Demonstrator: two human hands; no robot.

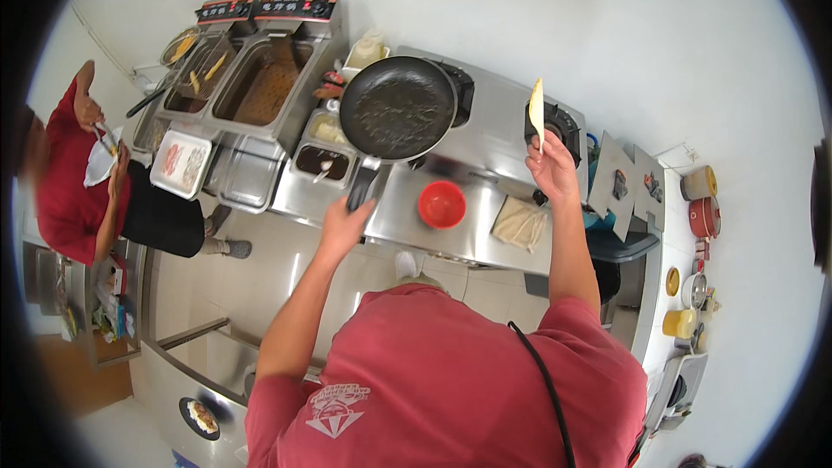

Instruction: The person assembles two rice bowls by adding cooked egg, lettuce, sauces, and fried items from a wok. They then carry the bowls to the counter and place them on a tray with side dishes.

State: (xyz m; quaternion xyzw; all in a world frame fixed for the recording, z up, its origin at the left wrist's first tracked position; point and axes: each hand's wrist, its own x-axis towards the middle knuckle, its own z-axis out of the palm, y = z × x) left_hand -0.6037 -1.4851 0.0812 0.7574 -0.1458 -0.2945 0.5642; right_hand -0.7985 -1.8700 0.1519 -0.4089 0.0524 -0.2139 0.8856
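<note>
My left hand (345,224) is closed around the dark handle of a black frying pan (399,110). The pan sits tilted toward the left at the back of the counter, and its inside has a dark, oily sheen. Raised over the right burner is my right hand (553,169), its fingers pinching the lower end of a narrow, pale yellow spatula (537,108) whose blade points up. Between my hands, a red bowl (442,204) stands on the steel counter; it looks empty. A folded beige cloth (520,224) lies to its right.
Deep fryers (264,82) stand at the back left. Sauce containers (322,163) are beside the pan handle. A gas burner (555,128) is under my right hand. At far left, a co-worker (65,191) holds tongs and something white. Pots (704,218) line the right wall.
</note>
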